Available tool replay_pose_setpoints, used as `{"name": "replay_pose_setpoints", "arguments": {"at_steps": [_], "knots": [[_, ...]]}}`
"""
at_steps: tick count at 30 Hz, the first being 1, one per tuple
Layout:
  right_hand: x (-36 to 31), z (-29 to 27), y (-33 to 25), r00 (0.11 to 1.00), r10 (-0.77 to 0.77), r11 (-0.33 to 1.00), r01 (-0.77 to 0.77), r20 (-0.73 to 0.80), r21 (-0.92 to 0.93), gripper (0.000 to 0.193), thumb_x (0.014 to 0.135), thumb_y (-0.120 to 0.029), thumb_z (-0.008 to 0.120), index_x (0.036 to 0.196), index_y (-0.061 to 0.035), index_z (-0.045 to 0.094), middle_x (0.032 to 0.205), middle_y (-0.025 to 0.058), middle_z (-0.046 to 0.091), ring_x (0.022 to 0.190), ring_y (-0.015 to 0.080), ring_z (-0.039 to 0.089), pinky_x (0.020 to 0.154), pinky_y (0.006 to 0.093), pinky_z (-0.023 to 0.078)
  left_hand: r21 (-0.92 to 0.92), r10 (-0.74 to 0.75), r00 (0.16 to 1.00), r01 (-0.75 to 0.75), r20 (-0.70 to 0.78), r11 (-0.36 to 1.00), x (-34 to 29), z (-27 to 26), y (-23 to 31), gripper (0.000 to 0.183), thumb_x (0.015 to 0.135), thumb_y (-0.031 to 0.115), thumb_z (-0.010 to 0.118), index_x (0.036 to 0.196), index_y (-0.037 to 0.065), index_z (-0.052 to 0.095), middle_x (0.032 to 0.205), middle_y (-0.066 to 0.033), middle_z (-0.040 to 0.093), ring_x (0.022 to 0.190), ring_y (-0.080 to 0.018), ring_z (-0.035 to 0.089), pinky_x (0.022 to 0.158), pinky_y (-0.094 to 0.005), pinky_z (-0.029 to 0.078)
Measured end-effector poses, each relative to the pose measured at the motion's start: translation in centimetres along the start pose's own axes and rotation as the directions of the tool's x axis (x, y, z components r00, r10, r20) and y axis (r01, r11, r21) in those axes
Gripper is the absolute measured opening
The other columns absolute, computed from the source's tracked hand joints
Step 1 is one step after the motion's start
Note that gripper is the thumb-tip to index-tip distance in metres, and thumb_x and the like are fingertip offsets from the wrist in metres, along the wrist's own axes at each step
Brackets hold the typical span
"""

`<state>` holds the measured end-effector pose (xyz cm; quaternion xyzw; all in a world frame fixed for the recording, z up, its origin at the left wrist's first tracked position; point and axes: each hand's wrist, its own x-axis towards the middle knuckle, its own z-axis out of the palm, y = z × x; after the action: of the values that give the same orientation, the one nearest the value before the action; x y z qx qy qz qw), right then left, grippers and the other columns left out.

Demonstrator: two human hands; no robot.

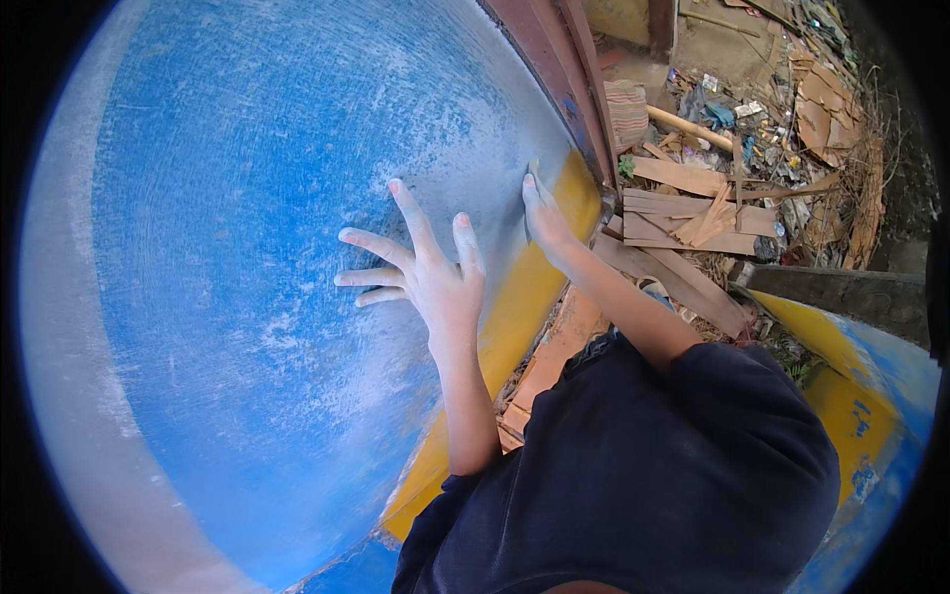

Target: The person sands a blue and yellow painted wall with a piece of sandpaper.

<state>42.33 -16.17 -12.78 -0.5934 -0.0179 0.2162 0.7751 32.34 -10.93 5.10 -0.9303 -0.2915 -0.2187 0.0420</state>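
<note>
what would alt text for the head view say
A person presses the left hand, fingers spread, flat on a large blue painted surface with a yellow band, while the right hand holds a thin tool against it. Wood scraps litter the ground beyond.

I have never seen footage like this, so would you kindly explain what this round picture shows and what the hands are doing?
It comes from a wide fisheye camera worn on a person's head, looking down, so straight edges bend. No machine is involved, only two bare hands. The left hand lies flat with fingers spread on a large blue painted surface, dusty and worn, with a yellow band along its edge. The right hand presses a small flat thing, hard to identify, near that band. Beyond lie wooden planks and litter.
</note>
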Motion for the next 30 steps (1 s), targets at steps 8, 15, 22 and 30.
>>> {"name": "replay_pose_setpoints", "arguments": {"at_steps": [8, 15, 22, 30], "knots": [[7.3, -5.8, 1.7, 0.955, 0.294, 0.951, -0.289, -0.035, 0.109, 0.067, 0.108, -0.045, 0.031, 0.155, 0.0023, 0.027, 0.162, 0.0155, 0.028, 0.150, 0.0255, 0.025, 0.122, 0.0336, 0.018, 0.217, -0.139, 0.990, 0.142, -0.031, 0.966, 1.1, 3.5, 1.0, 0.077, 0.094, 0.066, 0.046, 0.159, 0.031, 0.024, 0.157, -0.0369, -0.021, 0.130, -0.0705, -0.030, 0.091, -0.0874, -0.010], [3.9, -4.1, -2.8, 0.989, 0.093, 0.989, -0.078, 0.113, -0.128, 0.066, 0.108, -0.045, 0.030, 0.156, -0.0001, 0.022, 0.162, 0.0199, 0.023, 0.151, 0.0311, 0.021, 0.123, 0.0372, 0.017, 0.234, -0.111, 0.985, 0.140, -0.131, 0.962, 0.8, 4.7, -0.2, 0.075, 0.093, 0.065, 0.050, 0.158, 0.033, 0.028, 0.158, -0.0325, -0.025, 0.128, -0.0721, -0.030, 0.086, -0.0904, -0.006], [3.2, -3.9, -5.4, 0.938, -0.265, 0.907, 0.321, 0.222, -0.274, 0.064, 0.109, -0.035, 0.030, 0.156, 0.0045, 0.012, 0.163, 0.0281, 0.009, 0.150, 0.0424, 0.015, 0.123, 0.0416, 0.016, 0.187, -0.159, 0.976, 0.186, -0.150, 0.965, 0.5, 5.5, 0.0, 0.077, 0.093, 0.067, 0.048, 0.158, 0.032, 0.026, 0.157, -0.0347, -0.023, 0.129, -0.0718, -0.030, 0.088, -0.0898, -0.007], [1.5, -4.0, -7.4, 0.848, -0.456, 0.795, 0.524, 0.269, -0.305, 0.060, 0.106, -0.024, 0.039, 0.155, 0.0048, 0.020, 0.160, 0.0313, 0.016, 0.149, 0.0459, 0.018, 0.121, 0.0475, 0.018, 0.178, -0.149, 0.975, 0.178, -0.165, 0.968, 0.8, 5.7, 0.0, 0.075, 0.093, 0.066, 0.049, 0.157, 0.032, 0.029, 0.159, -0.0337, -0.019, 0.131, -0.0701, -0.028, 0.090, -0.0888, -0.008]]}}
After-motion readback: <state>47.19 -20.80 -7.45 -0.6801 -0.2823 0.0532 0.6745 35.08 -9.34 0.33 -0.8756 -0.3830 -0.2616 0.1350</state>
